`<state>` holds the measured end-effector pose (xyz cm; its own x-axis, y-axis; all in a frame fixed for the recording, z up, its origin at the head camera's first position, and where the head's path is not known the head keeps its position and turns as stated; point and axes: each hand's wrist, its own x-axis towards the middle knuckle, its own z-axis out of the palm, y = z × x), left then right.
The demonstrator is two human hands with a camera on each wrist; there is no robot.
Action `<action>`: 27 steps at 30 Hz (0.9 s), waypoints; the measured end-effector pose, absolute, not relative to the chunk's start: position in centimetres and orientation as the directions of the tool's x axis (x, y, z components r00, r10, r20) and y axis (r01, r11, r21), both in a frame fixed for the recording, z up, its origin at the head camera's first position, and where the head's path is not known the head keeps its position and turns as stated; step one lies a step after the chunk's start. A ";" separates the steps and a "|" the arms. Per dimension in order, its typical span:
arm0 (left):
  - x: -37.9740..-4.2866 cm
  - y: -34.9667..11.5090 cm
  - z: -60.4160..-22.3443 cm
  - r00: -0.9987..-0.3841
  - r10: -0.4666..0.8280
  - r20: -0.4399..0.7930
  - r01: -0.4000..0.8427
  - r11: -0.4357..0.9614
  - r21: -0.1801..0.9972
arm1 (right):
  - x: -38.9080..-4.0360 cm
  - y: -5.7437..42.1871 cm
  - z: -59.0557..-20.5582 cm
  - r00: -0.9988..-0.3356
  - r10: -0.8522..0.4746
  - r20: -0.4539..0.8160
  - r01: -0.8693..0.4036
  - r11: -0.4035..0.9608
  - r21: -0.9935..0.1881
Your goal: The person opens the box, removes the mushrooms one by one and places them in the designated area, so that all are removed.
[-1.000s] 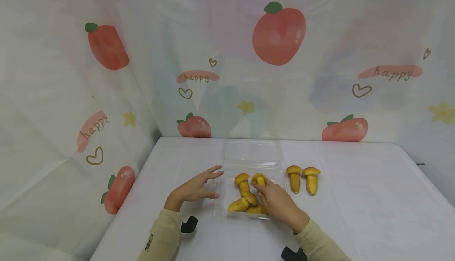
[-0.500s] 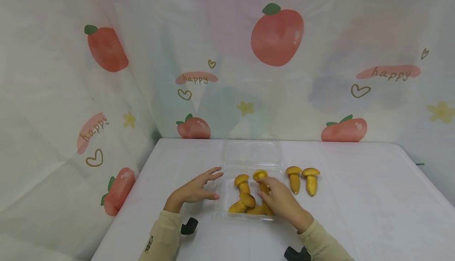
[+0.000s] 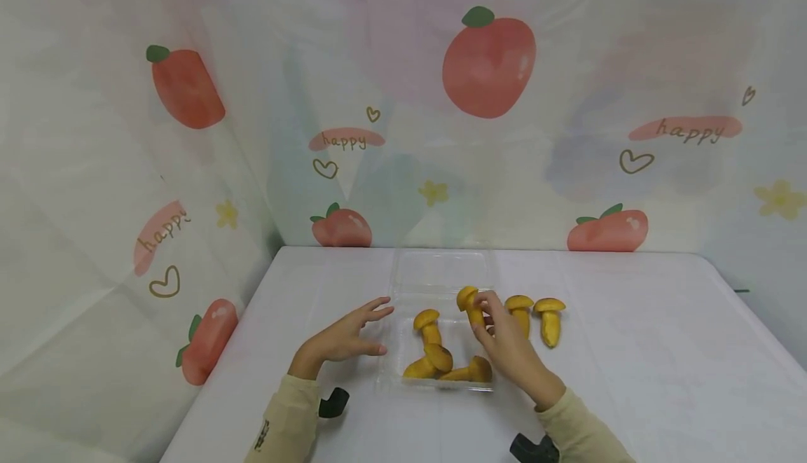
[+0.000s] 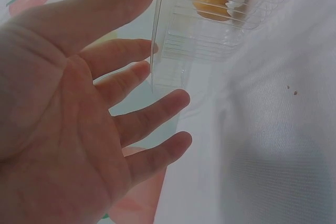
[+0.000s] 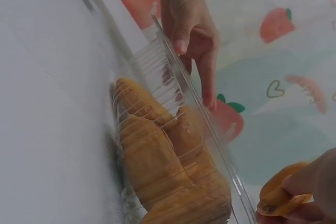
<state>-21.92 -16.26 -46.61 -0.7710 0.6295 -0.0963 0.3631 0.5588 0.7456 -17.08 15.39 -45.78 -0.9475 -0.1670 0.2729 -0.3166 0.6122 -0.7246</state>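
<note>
A yellow mushroom is pinched in my right hand, its cap tilted up to the left above the right side of a clear plastic clamshell box. In the right wrist view the same mushroom shows between thumb and fingers, close beside the box's rim. Several mushrooms lie inside the box. My left hand is at the box's left side with fingers spread; in the left wrist view its fingertips are right at the rim. Two more mushrooms lie on the table to the right, one partly behind my right hand.
The box's clear lid lies folded back toward the far edge of the white table. Behind stands a fabric backdrop printed with fruit. Black wrist devices sit under both forearms.
My right hand has lifted a mushroom up out of the box and toward the right, uncovering the mushroom at the box's front right. The left hand has stayed in place.
</note>
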 end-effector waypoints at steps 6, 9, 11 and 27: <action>-22.0 -16.3 -46.7 -0.773 0.627 -0.098 0.359 0.559 0.747 | -17.0 15.9 -45.5 -0.928 -0.161 0.335 -0.360 0.615 -0.702; -21.9 -16.3 -46.7 -0.773 0.627 -0.097 0.359 0.557 0.749 | -17.0 16.0 -45.4 -0.914 -0.170 0.368 -0.391 0.613 -0.687; -21.9 -16.2 -46.6 -0.773 0.628 -0.096 0.359 0.557 0.749 | -16.9 16.1 -45.3 -0.908 -0.172 0.383 -0.404 0.607 -0.684; -21.9 -16.2 -46.8 -0.775 0.625 -0.096 0.355 0.556 0.752 | -16.8 17.2 -44.0 -0.924 -0.130 0.359 -0.350 0.662 -0.662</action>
